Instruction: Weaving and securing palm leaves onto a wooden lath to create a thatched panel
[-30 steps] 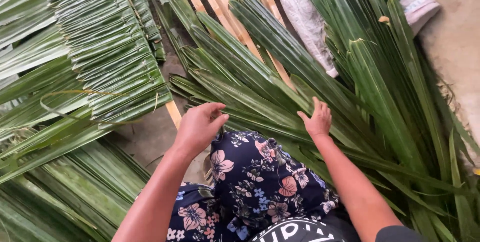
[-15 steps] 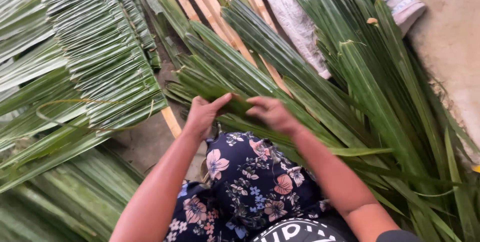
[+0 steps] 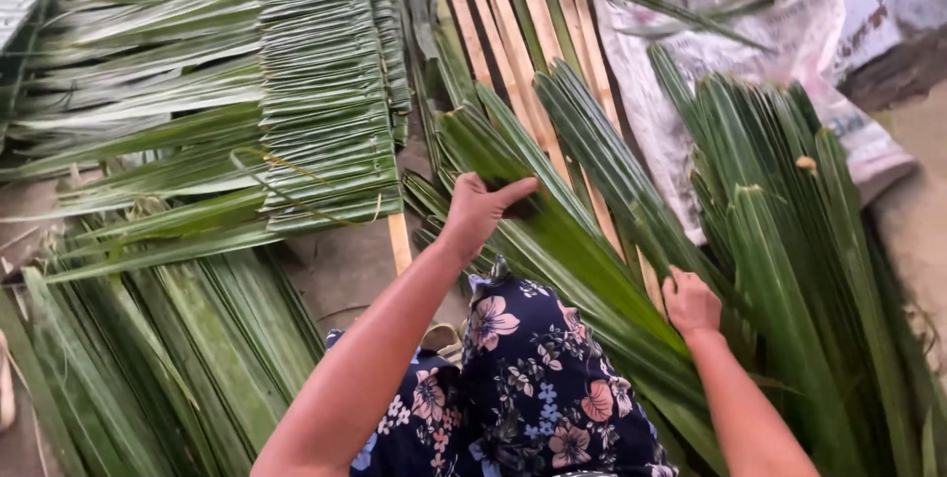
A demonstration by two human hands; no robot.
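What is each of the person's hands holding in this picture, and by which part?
Both hold one long green palm leaf: the left hand has its grip near the folded upper end, the right hand on its edge lower down.

One package for you here: a white woven sack (image 3: 789, 33), crumpled and spread flat on the ground, just beyond the upright fan of green palm leaves (image 3: 789, 240) at your right. It is whitish grey with faint pink and blue printed patches near its far edge. A few leaf blades lie across it. No signs or screens.
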